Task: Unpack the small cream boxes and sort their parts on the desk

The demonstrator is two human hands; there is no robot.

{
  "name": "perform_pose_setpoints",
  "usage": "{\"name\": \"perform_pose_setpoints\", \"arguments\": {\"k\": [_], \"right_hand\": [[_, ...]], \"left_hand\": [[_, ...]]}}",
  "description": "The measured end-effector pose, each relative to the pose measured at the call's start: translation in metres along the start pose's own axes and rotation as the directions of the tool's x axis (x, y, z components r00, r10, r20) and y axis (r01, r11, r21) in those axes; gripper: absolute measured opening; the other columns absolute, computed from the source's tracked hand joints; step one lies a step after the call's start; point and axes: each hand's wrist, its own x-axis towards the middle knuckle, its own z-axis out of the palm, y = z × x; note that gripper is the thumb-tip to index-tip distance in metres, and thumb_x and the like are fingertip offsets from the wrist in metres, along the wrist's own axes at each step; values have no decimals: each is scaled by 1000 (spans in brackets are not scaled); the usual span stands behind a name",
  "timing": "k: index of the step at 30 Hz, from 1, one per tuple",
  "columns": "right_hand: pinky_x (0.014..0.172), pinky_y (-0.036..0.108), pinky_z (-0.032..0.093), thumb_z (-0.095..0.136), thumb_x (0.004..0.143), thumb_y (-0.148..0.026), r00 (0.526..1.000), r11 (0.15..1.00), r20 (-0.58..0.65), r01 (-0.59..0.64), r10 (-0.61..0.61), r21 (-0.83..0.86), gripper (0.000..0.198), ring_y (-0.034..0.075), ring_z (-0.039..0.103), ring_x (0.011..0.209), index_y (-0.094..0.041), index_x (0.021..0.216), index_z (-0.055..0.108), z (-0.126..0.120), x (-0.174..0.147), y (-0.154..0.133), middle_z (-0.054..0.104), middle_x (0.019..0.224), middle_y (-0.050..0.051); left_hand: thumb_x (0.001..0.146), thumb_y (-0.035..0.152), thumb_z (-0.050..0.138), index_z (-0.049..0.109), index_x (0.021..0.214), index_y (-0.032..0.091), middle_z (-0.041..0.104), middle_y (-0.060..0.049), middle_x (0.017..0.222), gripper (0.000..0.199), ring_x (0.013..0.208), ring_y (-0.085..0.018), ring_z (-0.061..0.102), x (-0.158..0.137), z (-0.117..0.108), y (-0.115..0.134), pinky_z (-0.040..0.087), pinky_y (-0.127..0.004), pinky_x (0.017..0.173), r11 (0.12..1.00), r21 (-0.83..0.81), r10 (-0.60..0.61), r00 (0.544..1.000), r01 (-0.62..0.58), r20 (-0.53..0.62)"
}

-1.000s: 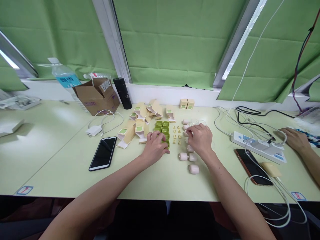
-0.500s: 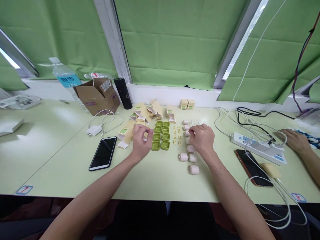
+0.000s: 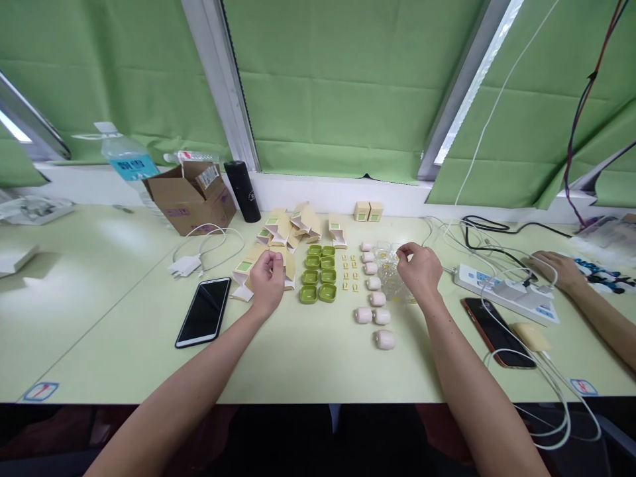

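My left hand (image 3: 267, 281) is closed over the opened cream cartons (image 3: 243, 267); whatever its fingers hold, if anything, is hidden. To its right stand two columns of small green square trays (image 3: 309, 294), followed by two columns of tiny yellow pieces (image 3: 345, 275). Further right lie several pale pink rounded cylinders (image 3: 385, 340), most in an uneven column. My right hand (image 3: 421, 271) has its thumb and fingers pinched together above a group of clear round plastic pieces (image 3: 390, 275). Anything in that pinch is too small to name.
Two closed cream boxes (image 3: 368, 211) stand near the wall. At left are a phone (image 3: 205, 311), a charger (image 3: 185, 265), a cardboard box (image 3: 191, 201) and a black bottle (image 3: 242, 192). At right lie a power strip (image 3: 504, 291), cables, another phone (image 3: 497, 331) and another person's hand (image 3: 559, 268).
My left hand has drawn left, away from the green trays, and its fingers have curled in. My right hand has shifted right, off the pink cylinders and over the clear pieces.
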Motion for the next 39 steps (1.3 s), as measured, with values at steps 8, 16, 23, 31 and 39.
{"name": "perform_pose_setpoints", "arguments": {"k": [8, 16, 23, 31, 39], "right_hand": [[90, 40, 41, 48, 98, -21, 933, 924, 179, 342, -313, -170, 34, 30, 60, 112, -21, 126, 67, 21, 61, -29, 74, 117, 12], [102, 43, 37, 53, 96, -25, 890, 877, 350, 396, -293, -272, 53, 33, 50, 127, -23, 148, 45, 76, 118, -62, 54, 139, 19], [104, 46, 38, 54, 96, -36, 909, 921, 371, 296, -190, -253, 75, 38, 39, 138, -20, 160, 19, 113, 144, -80, 40, 149, 24], [102, 49, 40, 49, 100, -42, 915, 938, 345, 286, -207, -195, 55, 40, 38, 137, -17, 149, 41, 131, 152, -76, 41, 147, 25], [99, 38, 44, 53, 99, -29, 900, 910, 326, 364, -289, -199, 52, 30, 35, 142, -13, 146, 39, 130, 148, -78, 37, 158, 23]], "left_hand": [[100, 37, 49, 48, 72, 23, 51, 1, 65, 32, 65, -17, 48, -7, 0, -3, 39, -30, 64, 972, 189, 129, 988, -143, 82], [99, 30, 49, 45, 70, 23, 50, 2, 64, 30, 64, -17, 48, -7, -1, 1, 38, -33, 67, 926, 257, 259, 960, -277, 102], [100, 30, 48, 45, 71, 23, 49, 1, 65, 29, 65, -17, 47, -7, 0, -2, 37, -34, 68, 900, 296, 298, 947, -320, 119], [101, 34, 48, 46, 69, 24, 48, 1, 62, 34, 63, -19, 45, -9, 1, 5, 37, -36, 69, 898, 270, 323, 937, -348, 134], [100, 27, 48, 44, 70, 23, 48, 1, 62, 30, 63, -18, 45, -11, 3, 8, 37, -36, 68, 890, 271, 343, 930, -366, 132]]}}
